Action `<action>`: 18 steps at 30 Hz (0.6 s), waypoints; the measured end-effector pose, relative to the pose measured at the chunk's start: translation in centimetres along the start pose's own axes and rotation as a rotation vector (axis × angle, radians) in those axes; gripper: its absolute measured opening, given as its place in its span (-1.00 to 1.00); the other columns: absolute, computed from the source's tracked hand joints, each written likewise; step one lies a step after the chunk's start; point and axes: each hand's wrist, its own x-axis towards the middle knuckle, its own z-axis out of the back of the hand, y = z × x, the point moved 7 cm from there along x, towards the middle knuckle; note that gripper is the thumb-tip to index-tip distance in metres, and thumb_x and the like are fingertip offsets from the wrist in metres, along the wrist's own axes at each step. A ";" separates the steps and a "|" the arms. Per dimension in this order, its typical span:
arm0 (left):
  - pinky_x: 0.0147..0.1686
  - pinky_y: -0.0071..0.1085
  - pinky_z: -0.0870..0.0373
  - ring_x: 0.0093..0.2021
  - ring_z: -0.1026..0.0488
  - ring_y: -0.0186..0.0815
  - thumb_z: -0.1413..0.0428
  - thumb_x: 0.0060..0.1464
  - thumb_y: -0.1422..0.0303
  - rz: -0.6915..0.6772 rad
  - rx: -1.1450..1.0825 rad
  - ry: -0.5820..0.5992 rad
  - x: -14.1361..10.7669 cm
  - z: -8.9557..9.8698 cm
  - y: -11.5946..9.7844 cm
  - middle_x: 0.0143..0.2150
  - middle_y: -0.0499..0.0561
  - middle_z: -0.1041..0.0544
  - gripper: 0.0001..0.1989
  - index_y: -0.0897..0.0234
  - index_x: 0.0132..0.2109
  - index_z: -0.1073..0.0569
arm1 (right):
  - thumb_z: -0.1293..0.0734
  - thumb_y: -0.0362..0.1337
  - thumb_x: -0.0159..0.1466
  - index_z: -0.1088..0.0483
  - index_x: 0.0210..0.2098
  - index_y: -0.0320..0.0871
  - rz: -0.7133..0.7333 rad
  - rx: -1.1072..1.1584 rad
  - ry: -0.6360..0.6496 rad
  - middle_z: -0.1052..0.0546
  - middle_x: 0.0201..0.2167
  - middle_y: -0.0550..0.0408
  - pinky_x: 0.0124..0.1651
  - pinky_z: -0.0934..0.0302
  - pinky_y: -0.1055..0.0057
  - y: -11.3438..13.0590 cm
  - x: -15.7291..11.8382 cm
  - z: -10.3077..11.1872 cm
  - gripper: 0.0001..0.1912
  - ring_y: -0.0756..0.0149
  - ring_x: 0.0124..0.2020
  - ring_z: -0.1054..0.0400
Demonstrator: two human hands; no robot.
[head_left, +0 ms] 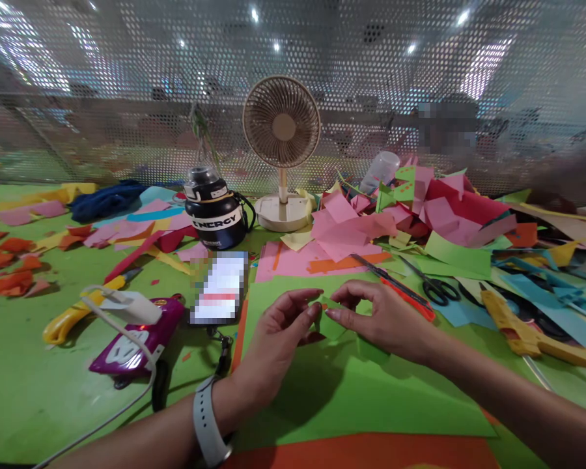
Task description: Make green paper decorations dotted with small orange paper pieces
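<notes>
Between my two hands is a small piece of green paper (333,327), held up over a large green sheet (371,394). My left hand (286,329), with a pale watch strap at the wrist, pinches the piece's left edge. My right hand (383,316) grips it from the right, thumb and fingers closed on it. A tiny orange spot shows at the top of the piece, close to the fingertips. Under the green sheet, an orange sheet (371,453) sticks out at the front.
Left are a phone (219,286), a purple power bank (141,345) with charger and a yellow-handled cutter (78,312). A black bottle (215,218) and a fan (282,127) stand behind. Right lie a red cutter (405,296), black scissors (434,286), a yellow glue gun (522,326) and pink paper scraps (346,225).
</notes>
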 end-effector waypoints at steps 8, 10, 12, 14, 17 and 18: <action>-0.34 -0.40 -0.49 -0.25 -0.41 -0.32 -0.27 -0.03 0.30 -0.026 0.032 0.014 0.0 0.0 0.0 -0.19 -0.01 -0.51 -0.73 0.20 -0.14 -0.52 | -0.32 -0.16 0.21 -0.41 -0.35 -0.17 -0.046 0.112 0.096 -0.44 -0.46 0.17 -0.30 -0.17 0.44 -0.7 0.3 -0.7 -0.82 0.39 -0.39 -0.29; -0.34 -0.41 -0.50 -0.27 -0.40 -0.33 -0.26 -0.03 0.30 -0.035 0.050 0.014 0.0 0.0 -0.1 -0.21 -0.01 -0.51 -0.74 0.20 -0.14 -0.52 | -0.32 -0.16 0.21 -0.41 -0.36 -0.17 -0.058 0.123 0.099 -0.42 -0.47 0.18 -0.31 -0.16 0.45 -0.7 0.3 -0.7 -0.81 0.39 -0.40 -0.28; -0.35 -0.41 -0.49 -0.29 -0.40 -0.34 -0.25 -0.02 0.30 -0.043 0.067 0.015 0.0 0.0 -0.2 -0.23 -0.01 -0.52 -0.75 0.21 -0.14 -0.53 | -0.31 -0.15 0.21 -0.41 -0.37 -0.17 -0.069 0.131 0.103 -0.42 -0.47 0.18 -0.32 -0.15 0.45 -0.8 0.3 -0.8 -0.81 0.39 -0.41 -0.27; -0.35 -0.42 -0.49 -0.28 -0.40 -0.34 -0.25 -0.02 0.30 -0.053 0.077 0.019 0.0 0.0 -0.3 -0.23 -0.01 -0.52 -0.76 0.20 -0.15 -0.53 | -0.31 -0.14 0.21 -0.41 -0.37 -0.17 -0.082 0.137 0.106 -0.42 -0.48 0.17 -0.33 -0.14 0.45 -0.8 0.2 -0.8 -0.79 0.39 -0.41 -0.26; -0.35 -0.43 -0.49 -0.28 -0.42 -0.34 -0.25 -0.02 0.29 -0.063 0.087 0.024 0.0 -0.1 -0.3 -0.23 -0.01 -0.53 -0.76 0.19 -0.15 -0.53 | -0.31 -0.14 0.21 -0.41 -0.37 -0.18 -0.094 0.142 0.102 -0.42 -0.48 0.17 -0.34 -0.14 0.45 -0.9 0.1 -0.8 -0.79 0.39 -0.42 -0.26; -0.35 -0.43 -0.49 -0.28 -0.42 -0.34 -0.25 -0.01 0.29 -0.067 0.091 0.027 0.0 -0.1 -0.3 -0.23 -0.01 -0.53 -0.77 0.18 -0.15 -0.53 | -0.31 -0.14 0.21 -0.41 -0.38 -0.18 -0.095 0.142 0.100 -0.42 -0.49 0.17 -0.34 -0.14 0.45 -0.9 0.1 -0.8 -0.79 0.39 -0.42 -0.26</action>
